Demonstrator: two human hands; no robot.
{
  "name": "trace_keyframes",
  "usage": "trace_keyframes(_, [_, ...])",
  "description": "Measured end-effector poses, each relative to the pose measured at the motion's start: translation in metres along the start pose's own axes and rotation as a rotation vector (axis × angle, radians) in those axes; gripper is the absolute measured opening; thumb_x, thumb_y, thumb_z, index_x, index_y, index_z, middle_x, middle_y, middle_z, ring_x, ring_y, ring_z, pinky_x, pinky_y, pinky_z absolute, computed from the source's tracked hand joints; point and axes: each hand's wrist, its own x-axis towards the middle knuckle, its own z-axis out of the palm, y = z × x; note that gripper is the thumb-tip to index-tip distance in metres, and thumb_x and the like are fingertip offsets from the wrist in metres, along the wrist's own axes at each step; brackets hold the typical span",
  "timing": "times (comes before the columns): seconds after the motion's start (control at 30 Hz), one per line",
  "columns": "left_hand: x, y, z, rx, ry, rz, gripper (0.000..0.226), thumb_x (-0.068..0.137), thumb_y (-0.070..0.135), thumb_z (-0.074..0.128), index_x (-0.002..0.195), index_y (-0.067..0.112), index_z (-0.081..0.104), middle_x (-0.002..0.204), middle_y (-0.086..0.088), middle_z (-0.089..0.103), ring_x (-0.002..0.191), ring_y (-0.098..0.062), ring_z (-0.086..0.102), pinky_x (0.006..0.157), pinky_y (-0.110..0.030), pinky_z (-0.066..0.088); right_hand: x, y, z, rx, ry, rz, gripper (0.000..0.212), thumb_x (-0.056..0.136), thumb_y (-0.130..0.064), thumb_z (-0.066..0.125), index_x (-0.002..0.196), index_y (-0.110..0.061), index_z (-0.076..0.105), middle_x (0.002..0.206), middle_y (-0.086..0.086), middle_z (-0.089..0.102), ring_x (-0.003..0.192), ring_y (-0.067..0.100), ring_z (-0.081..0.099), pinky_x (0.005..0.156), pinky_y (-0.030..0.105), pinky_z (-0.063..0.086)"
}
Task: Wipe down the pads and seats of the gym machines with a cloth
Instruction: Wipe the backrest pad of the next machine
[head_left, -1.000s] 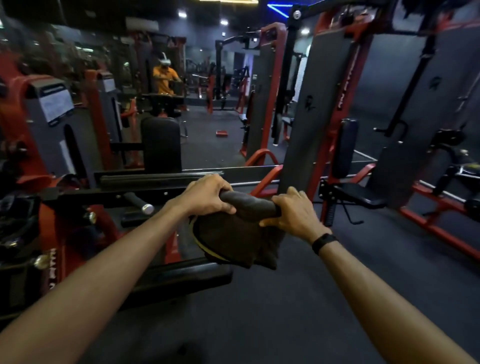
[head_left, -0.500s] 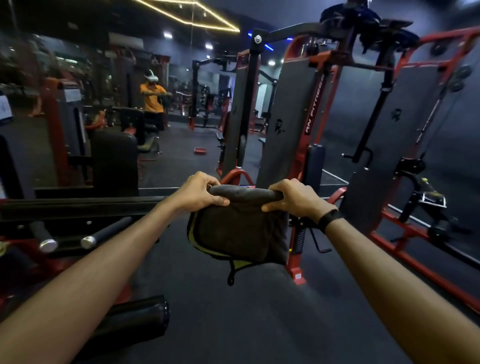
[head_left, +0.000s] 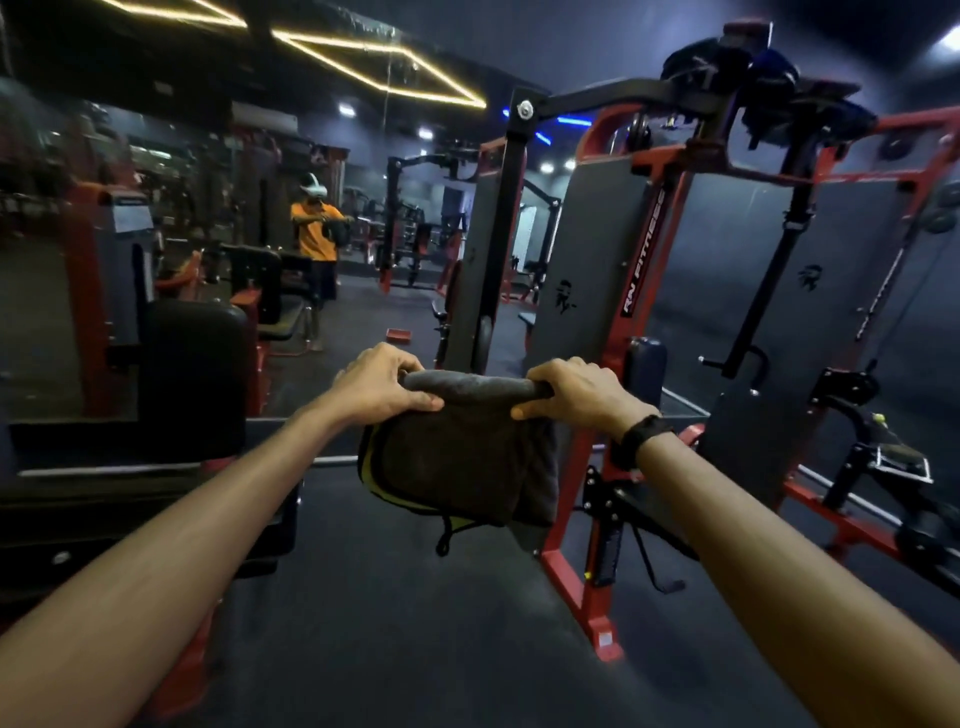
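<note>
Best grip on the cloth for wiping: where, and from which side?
Probably the rolled top edge of the cloth, taken from above at its two ends. That is where the left hand and right hand grip it now. The roll is thick and runs level between them; the rest hangs loose below, its yellow-trimmed edge harder to control.

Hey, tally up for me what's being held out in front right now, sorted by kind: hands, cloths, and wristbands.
Hands: 2, the left hand and the right hand, both gripping the cloth's top edge.
Cloths: 1, a folded dark grey cloth with yellow trim.
Wristbands: 1, a black band on the right wrist.
Total: 4
</note>
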Motion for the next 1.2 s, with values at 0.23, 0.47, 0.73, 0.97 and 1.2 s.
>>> trace_keyframes(0.23, [0.074, -0.019, -0.001, 0.125, 0.222, -0.046, 0.034, 0.082, 0.036, 0.080, 0.112, 0.025, 0.069, 0.112, 0.001, 0.070, 0.108, -0.022, 0.063, 0.090, -0.038, 0.050, 0.089, 0.002, -0.003, 0.232, 0.016, -0.028, 0.034, 0.087, -0.046, 0.075, 0.068, -0.031, 0.052, 0.072, -0.008, 0.054, 0.067, 0.010, 0.053, 0.058, 0.029, 0.037])
trace_keyframes(0.47, [0.092, -0.043, 0.039, -0.003, 0.331, -0.097, 0.054, 0.085, 0.038, 0.076, 0.129, 0.019, 0.052, 0.131, -0.005, 0.054, 0.125, -0.025, 0.049, 0.100, -0.041, 0.042, 0.155, -0.011, 0.029, 0.136, 0.073, 0.030, 0.032, 0.086, -0.043, 0.076, 0.092, -0.021, 0.055, 0.096, 0.003, 0.048, 0.088, 0.023, 0.051, 0.072, 0.033, 0.042])
trace_keyframes(0.73, [0.095, -0.073, 0.097, -0.186, 0.221, 0.066, 0.026, 0.069, 0.057, 0.069, 0.075, 0.040, 0.050, 0.094, 0.009, 0.057, 0.084, -0.012, 0.060, 0.079, -0.041, 0.054, 0.223, -0.013, 0.065, 0.279, 0.176, 0.095, 0.022, 0.078, -0.023, 0.077, 0.090, -0.009, 0.064, 0.101, 0.013, 0.063, 0.090, 0.031, 0.063, 0.076, 0.048, 0.058])
trace_keyframes(0.97, [0.150, -0.087, 0.097, -0.087, 0.156, -0.086, 0.034, 0.071, 0.071, 0.069, 0.081, 0.038, 0.068, 0.106, 0.011, 0.064, 0.103, -0.012, 0.062, 0.092, -0.039, 0.052, 0.299, 0.001, 0.078, 0.375, 0.235, 0.116, 0.019, 0.083, -0.013, 0.060, 0.100, -0.007, 0.055, 0.108, 0.018, 0.059, 0.099, 0.038, 0.058, 0.074, 0.041, 0.048])
trace_keyframes(1.2, [0.236, -0.118, 0.113, 0.174, 0.166, -0.206, 0.048, 0.082, 0.065, 0.065, 0.096, 0.020, 0.073, 0.106, -0.002, 0.064, 0.107, -0.026, 0.061, 0.077, -0.035, 0.045, 0.368, 0.041, 0.080, 0.500, 0.260, 0.075, 0.016, 0.085, -0.006, 0.058, 0.100, -0.005, 0.056, 0.102, 0.012, 0.055, 0.092, 0.030, 0.055, 0.076, 0.039, 0.052])
